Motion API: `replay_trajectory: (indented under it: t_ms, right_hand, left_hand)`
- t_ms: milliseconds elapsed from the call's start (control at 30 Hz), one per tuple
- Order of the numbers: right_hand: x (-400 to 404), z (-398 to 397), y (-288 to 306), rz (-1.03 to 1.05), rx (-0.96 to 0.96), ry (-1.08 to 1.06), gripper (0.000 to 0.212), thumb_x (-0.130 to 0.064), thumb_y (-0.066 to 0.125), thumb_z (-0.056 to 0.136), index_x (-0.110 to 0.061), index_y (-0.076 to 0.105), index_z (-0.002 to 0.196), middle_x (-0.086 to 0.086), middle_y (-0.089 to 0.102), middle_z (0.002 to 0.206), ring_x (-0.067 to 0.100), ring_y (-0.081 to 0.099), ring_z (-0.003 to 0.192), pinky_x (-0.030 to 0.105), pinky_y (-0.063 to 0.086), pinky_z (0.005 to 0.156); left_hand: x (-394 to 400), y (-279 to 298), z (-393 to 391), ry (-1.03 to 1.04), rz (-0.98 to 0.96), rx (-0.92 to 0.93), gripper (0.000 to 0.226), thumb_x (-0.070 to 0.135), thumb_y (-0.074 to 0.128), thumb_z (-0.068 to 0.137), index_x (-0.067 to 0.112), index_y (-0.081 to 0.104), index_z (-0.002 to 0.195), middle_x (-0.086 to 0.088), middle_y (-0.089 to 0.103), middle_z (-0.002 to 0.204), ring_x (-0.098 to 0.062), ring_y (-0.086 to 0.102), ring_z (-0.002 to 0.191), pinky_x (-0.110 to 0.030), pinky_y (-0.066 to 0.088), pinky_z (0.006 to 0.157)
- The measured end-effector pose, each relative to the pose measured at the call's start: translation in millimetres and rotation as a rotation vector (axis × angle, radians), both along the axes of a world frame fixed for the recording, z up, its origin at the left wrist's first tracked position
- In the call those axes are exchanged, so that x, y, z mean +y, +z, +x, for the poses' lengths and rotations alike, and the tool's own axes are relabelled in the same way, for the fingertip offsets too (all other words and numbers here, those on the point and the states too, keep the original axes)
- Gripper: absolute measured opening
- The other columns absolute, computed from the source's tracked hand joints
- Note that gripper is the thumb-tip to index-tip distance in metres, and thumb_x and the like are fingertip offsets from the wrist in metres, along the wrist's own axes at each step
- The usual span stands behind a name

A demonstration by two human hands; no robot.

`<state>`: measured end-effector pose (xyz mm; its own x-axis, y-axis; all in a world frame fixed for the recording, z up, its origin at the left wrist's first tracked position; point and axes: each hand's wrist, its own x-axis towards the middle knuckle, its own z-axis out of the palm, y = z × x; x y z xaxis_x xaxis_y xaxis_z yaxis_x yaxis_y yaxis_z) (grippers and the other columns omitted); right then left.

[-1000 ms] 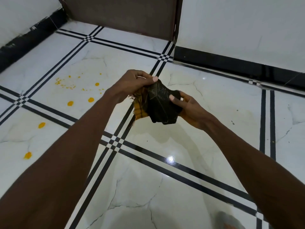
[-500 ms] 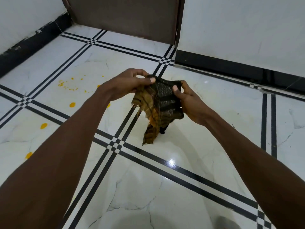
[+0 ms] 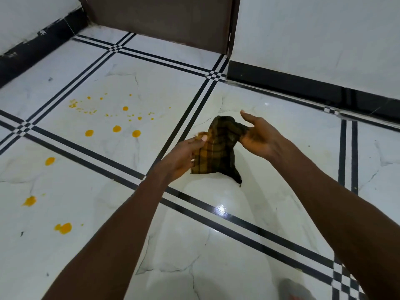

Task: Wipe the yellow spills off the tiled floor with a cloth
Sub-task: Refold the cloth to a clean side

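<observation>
Your left hand [image 3: 184, 158] pinches the left edge of the checked cloth [image 3: 216, 150] between thumb and fingers, at mid-frame, above the tiled floor [image 3: 216, 245]. Your right hand [image 3: 257, 136] has the cloth's other end tucked against its palm, its fingers spread and fairly straight. The yellow spills [image 3: 116, 128] dot the tiles at left of the frame, well apart from the cloth.
</observation>
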<state>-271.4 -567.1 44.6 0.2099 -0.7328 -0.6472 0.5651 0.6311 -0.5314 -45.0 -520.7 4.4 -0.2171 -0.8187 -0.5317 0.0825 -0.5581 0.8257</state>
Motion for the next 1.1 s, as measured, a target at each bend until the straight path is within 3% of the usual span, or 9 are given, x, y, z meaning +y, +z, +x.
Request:
replay_trajectory:
  t_ms: [167, 300, 467, 567, 733, 867, 933, 1000, 1100]
  right_hand:
    - [0.4, 2.5, -4.2, -0.085, 0.263, 0.222, 0.034, -0.03, 0.075, 0.095, -0.012, 0.06, 0.119, 0.013, 0.062, 0.132, 0.028, 0.063, 0.123, 0.041, 0.056, 0.105]
    - [5.1, 7.3, -16.5, -0.158, 0.409, 0.369, 0.073, -0.024, 0.083, 0.088, -0.017, 0.041, 0.147, 0.003, 0.057, 0.135, 0.026, 0.055, 0.128, 0.044, 0.051, 0.103]
    - [-4.6, -0.2, -12.3, -0.262, 0.421, 0.356, 0.08, -0.008, 0.081, 0.087, -0.023, 0.037, 0.152, 0.009, 0.059, 0.138, 0.03, 0.064, 0.119, 0.041, 0.064, 0.083]
    - [-11.4, 2.4, -5.5, -0.277, 0.541, 0.372, 0.074, -0.008, 0.083, 0.086, -0.022, 0.042, 0.146, 0.007, 0.059, 0.134, 0.029, 0.063, 0.119, 0.042, 0.063, 0.091]
    - [-12.2, 6.3, -14.4, -0.114, 0.782, 0.521, 0.073, -0.02, 0.091, 0.078, 0.003, 0.054, 0.137, 0.017, 0.064, 0.137, 0.031, 0.064, 0.12, 0.04, 0.059, 0.098]
    - [-20.7, -3.5, -5.2, -0.178, 0.763, 0.55, 0.091, -0.013, 0.092, 0.077, -0.009, 0.042, 0.153, 0.014, 0.05, 0.149, 0.031, 0.052, 0.129, 0.038, 0.048, 0.097]
    - [-24.1, -9.0, 2.0, -0.258, 0.776, 0.631, 0.078, -0.012, 0.091, 0.076, -0.016, 0.054, 0.144, 0.009, 0.055, 0.143, 0.031, 0.051, 0.134, 0.038, 0.047, 0.099]
    - [-26.4, -13.1, 7.3, -0.37, 0.875, 0.722, 0.068, -0.011, 0.09, 0.076, -0.012, 0.061, 0.138, 0.009, 0.063, 0.134, 0.03, 0.058, 0.13, 0.035, 0.051, 0.099]
    - [-30.6, -11.7, 13.8, -0.544, 1.143, 0.798, 0.057, -0.013, 0.089, 0.08, -0.005, 0.068, 0.133, 0.012, 0.07, 0.125, 0.029, 0.064, 0.117, 0.032, 0.051, 0.091]
  left_hand:
    - [-12.4, 12.4, -3.8, 0.062, -0.04, -0.118, 0.035, 0.04, 0.067, 0.098, 0.021, 0.072, 0.128, -0.005, 0.079, 0.119, -0.025, 0.071, 0.12, -0.05, 0.052, 0.11]
    - [-13.4, 12.6, -13.9, 0.16, -0.1, -0.194, 0.026, 0.037, 0.067, 0.099, 0.022, 0.074, 0.119, -0.002, 0.079, 0.108, -0.021, 0.075, 0.106, -0.033, 0.062, 0.086]
    - [-12.8, 4.2, -12.1, 0.203, -0.237, -0.434, 0.015, 0.04, 0.067, 0.099, 0.032, 0.075, 0.088, -0.007, 0.079, 0.103, -0.024, 0.075, 0.1, -0.047, 0.062, 0.094]
    - [-12.3, 3.0, -11.4, 0.232, -0.331, -0.613, 0.03, 0.04, 0.065, 0.1, 0.02, 0.079, 0.083, -0.019, 0.078, 0.095, -0.033, 0.074, 0.091, -0.046, 0.062, 0.089]
    - [-10.7, 0.3, -13.0, 0.301, -0.298, -0.739, 0.043, 0.035, 0.064, 0.1, -0.001, 0.076, 0.08, -0.017, 0.067, 0.073, -0.019, 0.058, 0.071, -0.033, 0.058, 0.074]
    - [-15.0, 18.4, -15.1, 0.386, -0.182, -0.512, 0.023, 0.026, 0.065, 0.097, 0.01, 0.075, 0.086, -0.009, 0.067, 0.081, -0.019, 0.061, 0.075, -0.025, 0.051, 0.071]
    - [-20.8, 27.7, -12.5, 0.423, -0.104, -0.23, 0.022, 0.021, 0.064, 0.098, 0.004, 0.077, 0.099, -0.01, 0.072, 0.088, -0.02, 0.066, 0.084, -0.033, 0.057, 0.084]
    - [-25.9, 34.7, -10.8, 0.422, -0.126, -0.16, 0.021, 0.022, 0.063, 0.098, 0.007, 0.078, 0.097, -0.008, 0.077, 0.09, -0.017, 0.071, 0.085, -0.034, 0.058, 0.088]
    - [-29.1, 43.2, -8.1, 0.422, -0.207, -0.179, 0.021, 0.019, 0.061, 0.101, 0.014, 0.075, 0.086, 0.009, 0.075, 0.065, 0.0, 0.07, 0.06, -0.017, 0.056, 0.063]
